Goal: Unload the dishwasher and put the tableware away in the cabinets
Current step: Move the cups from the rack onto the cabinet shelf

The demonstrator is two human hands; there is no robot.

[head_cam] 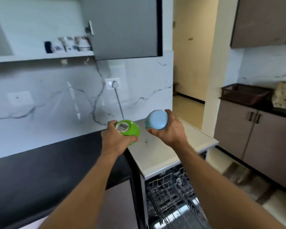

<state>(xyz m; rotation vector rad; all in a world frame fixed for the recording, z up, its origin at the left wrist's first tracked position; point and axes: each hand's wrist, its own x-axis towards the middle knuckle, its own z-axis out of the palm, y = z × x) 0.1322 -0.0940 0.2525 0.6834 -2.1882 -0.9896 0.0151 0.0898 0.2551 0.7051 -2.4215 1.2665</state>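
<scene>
My left hand [116,139] grips a green bowl [129,127] with its base turned toward me; a barcode sticker is on the base. My right hand [171,129] holds a light blue bowl [156,119], also bottom outward. Both are raised over the counter edge, side by side and apart. Below them the dishwasher [172,200] stands open with its wire rack pulled out; something blurred sits in the rack. An upper cabinet [40,52] at top left is open, its grey door [125,27] swung out, with small blurred items on its shelf.
A black countertop [48,167] runs along the marble wall on the left. A white counter top [163,151] sits over the dishwasher. A wall socket with a cable [113,83] is behind the bowls. At right, brown cabinets, a dark basket [244,94] and a doorway.
</scene>
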